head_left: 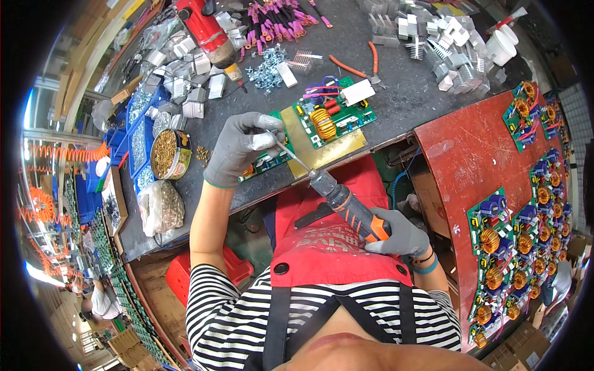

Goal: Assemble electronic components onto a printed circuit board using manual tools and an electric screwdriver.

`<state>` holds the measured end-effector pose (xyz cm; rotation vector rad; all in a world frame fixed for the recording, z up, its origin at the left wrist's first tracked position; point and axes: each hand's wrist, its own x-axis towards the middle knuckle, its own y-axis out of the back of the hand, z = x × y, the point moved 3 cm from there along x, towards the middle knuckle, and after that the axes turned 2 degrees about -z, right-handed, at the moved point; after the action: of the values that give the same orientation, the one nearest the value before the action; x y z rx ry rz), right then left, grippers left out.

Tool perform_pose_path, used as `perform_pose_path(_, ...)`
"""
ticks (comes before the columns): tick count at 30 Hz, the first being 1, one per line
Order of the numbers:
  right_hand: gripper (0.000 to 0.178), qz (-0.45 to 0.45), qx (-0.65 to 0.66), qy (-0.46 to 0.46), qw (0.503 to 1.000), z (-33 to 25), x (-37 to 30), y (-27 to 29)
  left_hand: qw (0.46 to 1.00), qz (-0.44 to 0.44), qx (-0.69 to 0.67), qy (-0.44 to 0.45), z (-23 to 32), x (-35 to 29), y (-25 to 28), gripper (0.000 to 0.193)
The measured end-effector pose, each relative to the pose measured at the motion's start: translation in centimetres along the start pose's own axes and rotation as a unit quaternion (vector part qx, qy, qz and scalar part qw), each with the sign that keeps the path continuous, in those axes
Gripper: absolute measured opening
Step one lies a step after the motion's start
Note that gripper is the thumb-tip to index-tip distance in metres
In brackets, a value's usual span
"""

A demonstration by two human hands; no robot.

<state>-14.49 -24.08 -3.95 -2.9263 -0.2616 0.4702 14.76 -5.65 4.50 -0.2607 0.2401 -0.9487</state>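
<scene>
My right hand, in a grey glove, wraps round the handle of a black and orange electric screwdriver. Its long bit slants up and left to my left hand, also gloved, whose fingers are pinched at the bit's tip. Whatever small thing lies between them is hidden. Partly under that hand sits a green circuit board. Beside it, a second circuit board with a copper coil and a white heat sink rests on a brass-coloured plate.
Orange-handled pliers lie beyond the boards. A red power drill, loose screws and heat sinks are spread farther back. At left stand a tin of brass screws and blue bins. Finished-looking boards cover the red board at right.
</scene>
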Motion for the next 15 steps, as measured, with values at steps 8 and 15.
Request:
perform_pose_path(8,0.060,0.243,-0.300,0.070,0.920,-1.0,-1.0,-1.1,0.998,0.042,-0.026,0.045,-2.0,1.6,-0.5,0.028)
perform_pose_path(15,0.061,0.275,-0.326,0.119,0.896,-0.6,-2.4,0.1,0.995,0.024,-0.084,0.042,-3.1,2.1,-2.1,0.031)
